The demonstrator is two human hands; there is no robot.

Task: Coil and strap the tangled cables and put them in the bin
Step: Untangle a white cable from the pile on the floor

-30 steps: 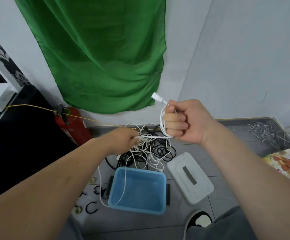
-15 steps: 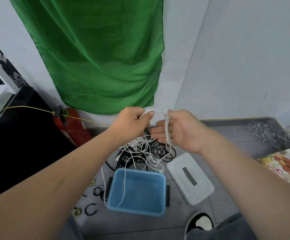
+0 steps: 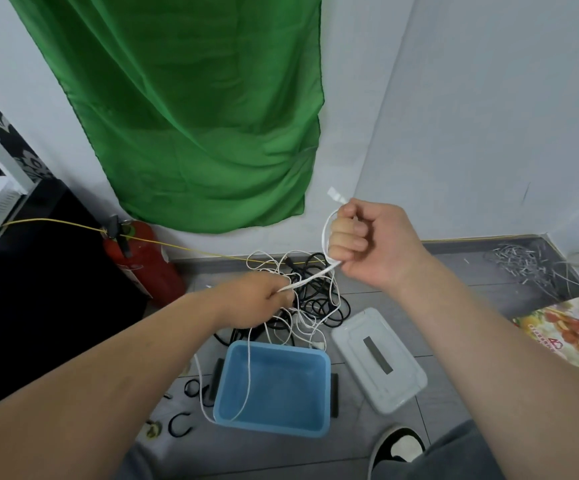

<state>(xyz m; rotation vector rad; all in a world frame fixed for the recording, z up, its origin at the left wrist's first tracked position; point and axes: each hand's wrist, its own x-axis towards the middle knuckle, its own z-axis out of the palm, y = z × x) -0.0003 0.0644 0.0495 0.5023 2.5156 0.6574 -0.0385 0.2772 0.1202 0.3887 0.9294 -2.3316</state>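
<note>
A thin white cable (image 3: 324, 233) loops round the curled fingers of my right hand (image 3: 367, 240), and its white plug end (image 3: 335, 195) sticks up above the fist. My left hand (image 3: 260, 299), lower and to the left, pinches the same cable, which runs taut between the two hands. The rest of the white cable hangs down from my left hand across the blue bin (image 3: 274, 386) on the floor. Behind the bin lies a tangle of black and white cables (image 3: 312, 299).
The bin's white lid (image 3: 378, 358) lies on the grey floor to its right. Black straps (image 3: 180, 422) lie left of the bin. A red fire extinguisher (image 3: 142, 265) stands at the wall under a green cloth (image 3: 194, 109). My shoe (image 3: 398, 448) is at the bottom.
My hands were close together at chest height; now the left hand has dropped down and left, pulling the cable taut. My right hand has closed into a fist with another loop round its fingers.
</note>
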